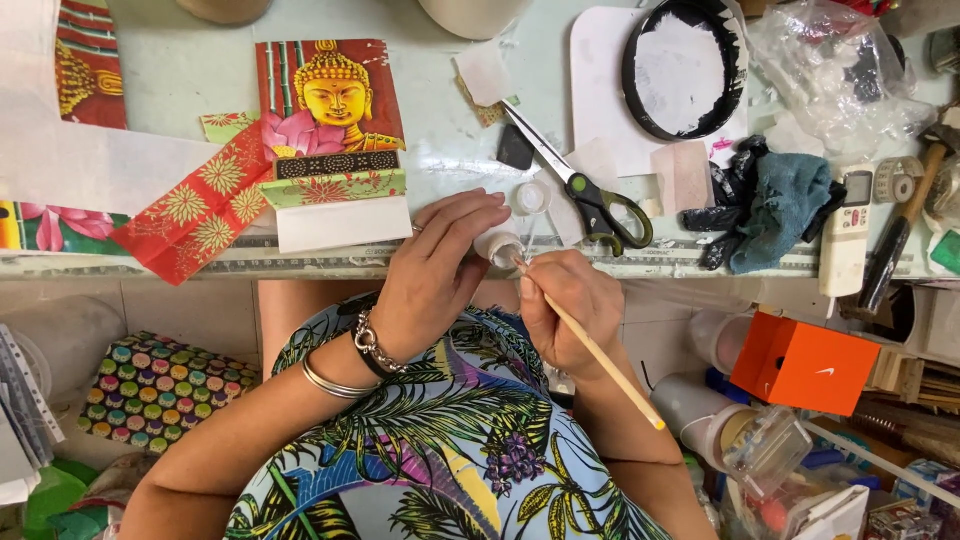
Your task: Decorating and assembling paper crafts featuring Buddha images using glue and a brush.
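Where the green table (180, 70) meets its front edge, red patterned paper strips (195, 210) lie far left, a printed golden-figure picture (332, 100) beside them. Left hand (435, 265), bracelets at wrist, fingers curled round a small white jar (503, 247) held just off that edge. Right hand (570, 305) pinches a wooden brush (600, 352), tip at the jar's mouth. Scissors (590, 195) just beyond; orange box (805, 365) far right.

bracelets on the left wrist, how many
2 seem to show on the left hand's wrist: a chunky silver chain bracelet nearer the hand, and a plain silver bangle further up the forearm. More may be hidden underneath.
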